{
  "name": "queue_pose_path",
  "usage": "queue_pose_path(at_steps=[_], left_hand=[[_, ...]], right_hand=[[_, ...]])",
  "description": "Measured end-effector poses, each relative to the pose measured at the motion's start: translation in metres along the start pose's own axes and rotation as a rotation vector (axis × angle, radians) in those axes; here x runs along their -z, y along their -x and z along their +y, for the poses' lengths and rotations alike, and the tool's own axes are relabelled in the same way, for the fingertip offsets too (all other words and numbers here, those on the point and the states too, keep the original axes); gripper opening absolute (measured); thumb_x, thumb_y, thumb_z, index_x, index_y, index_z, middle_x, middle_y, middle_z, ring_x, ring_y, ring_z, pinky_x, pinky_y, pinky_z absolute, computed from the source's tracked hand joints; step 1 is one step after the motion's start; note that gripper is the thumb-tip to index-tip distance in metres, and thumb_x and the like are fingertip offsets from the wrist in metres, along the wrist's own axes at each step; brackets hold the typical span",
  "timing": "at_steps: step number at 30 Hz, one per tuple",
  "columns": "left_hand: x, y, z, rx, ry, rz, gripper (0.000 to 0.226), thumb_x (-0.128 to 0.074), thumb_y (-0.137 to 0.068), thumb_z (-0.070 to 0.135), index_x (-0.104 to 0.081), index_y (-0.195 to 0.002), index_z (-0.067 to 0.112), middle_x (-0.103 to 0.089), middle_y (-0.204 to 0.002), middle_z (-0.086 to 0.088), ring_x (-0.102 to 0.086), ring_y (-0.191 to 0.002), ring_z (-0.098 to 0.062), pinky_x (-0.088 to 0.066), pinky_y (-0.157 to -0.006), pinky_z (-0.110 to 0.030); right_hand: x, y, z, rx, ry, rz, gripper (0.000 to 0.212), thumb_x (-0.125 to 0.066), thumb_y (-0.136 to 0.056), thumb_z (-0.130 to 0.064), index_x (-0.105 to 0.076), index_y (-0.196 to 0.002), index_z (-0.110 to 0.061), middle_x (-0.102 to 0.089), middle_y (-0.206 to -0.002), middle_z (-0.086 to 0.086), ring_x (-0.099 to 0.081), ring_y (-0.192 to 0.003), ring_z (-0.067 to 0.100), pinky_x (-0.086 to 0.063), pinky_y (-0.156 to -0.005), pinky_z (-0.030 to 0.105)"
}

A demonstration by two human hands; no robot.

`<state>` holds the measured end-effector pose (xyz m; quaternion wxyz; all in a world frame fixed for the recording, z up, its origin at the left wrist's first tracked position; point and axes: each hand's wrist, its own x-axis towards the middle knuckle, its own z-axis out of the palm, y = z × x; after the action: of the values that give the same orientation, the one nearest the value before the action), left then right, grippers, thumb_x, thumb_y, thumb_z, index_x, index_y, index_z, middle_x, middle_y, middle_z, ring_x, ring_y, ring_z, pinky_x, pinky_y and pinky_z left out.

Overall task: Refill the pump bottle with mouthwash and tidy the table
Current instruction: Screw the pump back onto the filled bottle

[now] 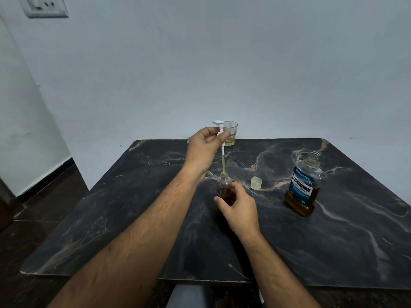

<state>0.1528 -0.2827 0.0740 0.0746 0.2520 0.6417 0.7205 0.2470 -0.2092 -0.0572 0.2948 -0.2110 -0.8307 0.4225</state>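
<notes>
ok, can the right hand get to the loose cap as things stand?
Probably not yet: the right hand is holding the pump bottle. The cap stands just beside it on the table, nothing between, so once freed, yes.

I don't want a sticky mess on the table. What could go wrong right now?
The mouthwash bottle stands open, its cap lying on the table; a bump from an arm could spill it. The left hand holds the pump high, only its tube tip in the small bottle that the right hand steadies; the wet tube might drip or tip it.

Dark marble table [133,218]: bottles, cap, glass.
</notes>
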Motion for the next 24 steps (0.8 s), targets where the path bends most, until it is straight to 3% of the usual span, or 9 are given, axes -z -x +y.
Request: queue_pose_path(at_steps=[6,13,17,21,24], left_hand=[[0.013,0.011,-0.028,0.028,-0.142,-0.183,0.023,-0.076,-0.083,0.012,-0.072,-0.106,0.008,-0.075,-0.104,-0.008,-0.069,-0.096,-0.011,-0.054,-0.091,-0.027],[0.024,0.021,-0.045,0.051,-0.210,-0.255,0.019,-0.076,-0.082,0.009,-0.076,-0.100,0.014,-0.076,-0.098,0.003,-0.069,-0.089,-0.001,-0.052,-0.078,-0.015],[0.026,0.024,-0.052,0.073,-0.187,-0.250,0.025,-0.075,-0.083,0.009,-0.075,-0.107,0.013,-0.075,-0.106,0.003,-0.069,-0.100,-0.004,-0.052,-0.081,-0.013],[0.027,0.025,-0.053,0.036,-0.190,-0.236,0.028,-0.076,-0.082,0.007,-0.073,-0.110,0.014,-0.076,-0.103,0.002,-0.070,-0.095,-0.004,-0.052,-0.080,-0.014],[0.029,0.026,-0.053,0.045,-0.194,-0.271,0.027,-0.069,-0.088,0.005,-0.068,-0.113,0.015,-0.075,-0.105,0.000,-0.070,-0.098,-0.006,-0.052,-0.081,-0.015]], right_hand=[[-0.001,-0.002,0.003,0.022,-0.018,-0.004,0.045,-0.079,-0.077,-0.036,-0.061,-0.117,-0.026,-0.068,-0.110,-0.013,-0.063,-0.102,0.006,-0.052,-0.093,0.030],[0.001,-0.004,0.005,0.035,-0.063,-0.001,0.043,-0.078,-0.079,-0.033,-0.064,-0.118,-0.023,-0.062,-0.109,-0.009,-0.059,-0.102,0.009,-0.049,-0.093,0.030],[0.004,-0.003,0.003,0.011,-0.114,-0.022,0.045,-0.080,-0.079,-0.028,-0.063,-0.119,-0.023,-0.064,-0.109,-0.013,-0.059,-0.100,0.003,-0.046,-0.087,0.018],[0.010,-0.003,0.002,-0.052,-0.230,-0.044,0.039,-0.082,-0.078,-0.016,-0.063,-0.112,-0.020,-0.065,-0.102,-0.011,-0.060,-0.093,-0.003,-0.045,-0.065,0.003],[0.010,-0.003,0.002,-0.055,-0.242,-0.042,0.039,-0.082,-0.078,-0.016,-0.064,-0.112,-0.023,-0.065,-0.100,-0.013,-0.061,-0.094,-0.002,-0.044,-0.065,0.001]])
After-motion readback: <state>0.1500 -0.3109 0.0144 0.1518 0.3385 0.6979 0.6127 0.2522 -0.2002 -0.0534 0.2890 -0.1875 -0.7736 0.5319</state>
